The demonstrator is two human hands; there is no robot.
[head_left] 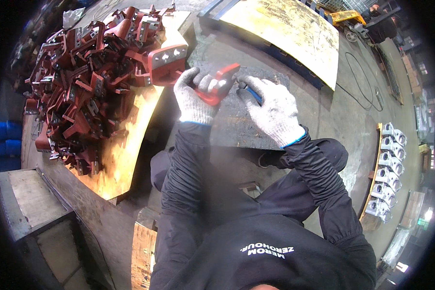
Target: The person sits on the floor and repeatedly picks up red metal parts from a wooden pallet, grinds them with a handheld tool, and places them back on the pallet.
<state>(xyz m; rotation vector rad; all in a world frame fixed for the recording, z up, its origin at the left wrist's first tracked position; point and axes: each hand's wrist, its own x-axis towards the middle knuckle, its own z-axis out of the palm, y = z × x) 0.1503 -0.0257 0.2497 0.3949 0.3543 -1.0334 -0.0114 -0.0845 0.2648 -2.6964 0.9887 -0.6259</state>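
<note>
My left hand (198, 99), in a white glove with grey fingertips, is closed round a red metal bracket (228, 71). One red arm of it sticks out past the fingers, and more red shows under them. In my right hand (275, 108), gloved alike, a slim blue-handled tool (254, 95) is gripped; its tip is hidden by the fingers. Both hands are close together over a dark worktop (241, 130). Just left of my left hand is a red piece with a bare metal face (167, 58); whether it joins the held bracket I cannot tell.
A large heap of red brackets (89, 92) covers much of a plywood board (139, 130) on the left. Farther off stands a wood-topped platform (285, 29). Silver castings (385, 169) line a board at right; a cable (355, 77) lies on the floor. A metal cabinet (34, 203) stands lower left.
</note>
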